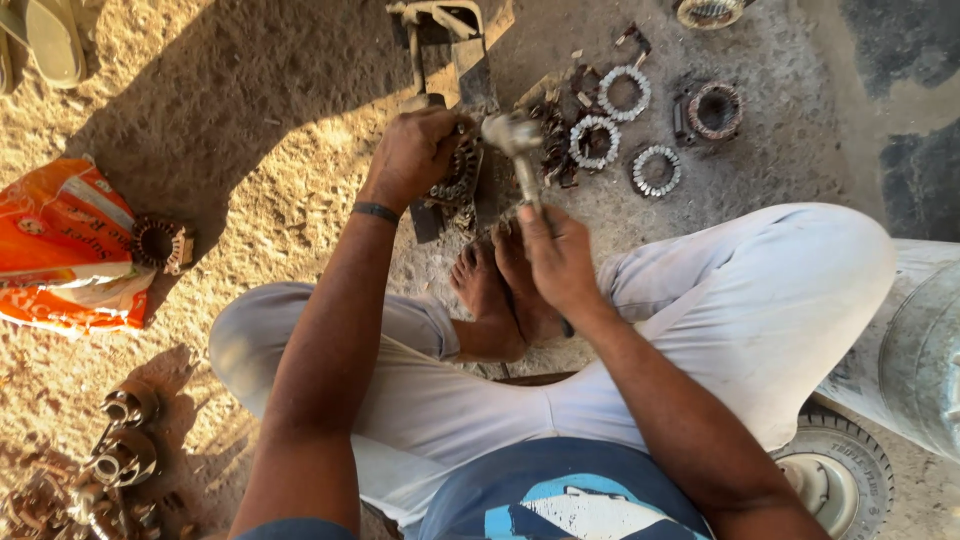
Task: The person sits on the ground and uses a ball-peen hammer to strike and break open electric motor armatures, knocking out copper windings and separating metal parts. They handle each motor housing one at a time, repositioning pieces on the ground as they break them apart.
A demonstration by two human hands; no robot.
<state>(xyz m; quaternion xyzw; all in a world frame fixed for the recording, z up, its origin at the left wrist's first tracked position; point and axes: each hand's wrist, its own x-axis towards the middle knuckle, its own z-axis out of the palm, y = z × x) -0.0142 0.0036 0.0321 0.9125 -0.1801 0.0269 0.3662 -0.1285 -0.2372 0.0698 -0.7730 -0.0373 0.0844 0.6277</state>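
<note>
I sit cross-legged on sandy ground. My left hand (418, 152) grips a dark ring-shaped motor stator (457, 178) that rests on a metal block in front of my bare feet (497, 290). My right hand (556, 258) is closed around the handle of a hammer (516, 140), whose metal head hangs just right of the stator, close to my left fingers. A thin band circles my left wrist.
Three bare toothed stator rings (624, 92) and one copper-wound stator (714, 110) lie ahead on the right. An orange sack (62, 250) with a wound stator (158, 242) beside it lies at left. Metal parts (120, 455) pile at lower left. A small wheel (832, 470) and grey drum (925, 350) stand at right.
</note>
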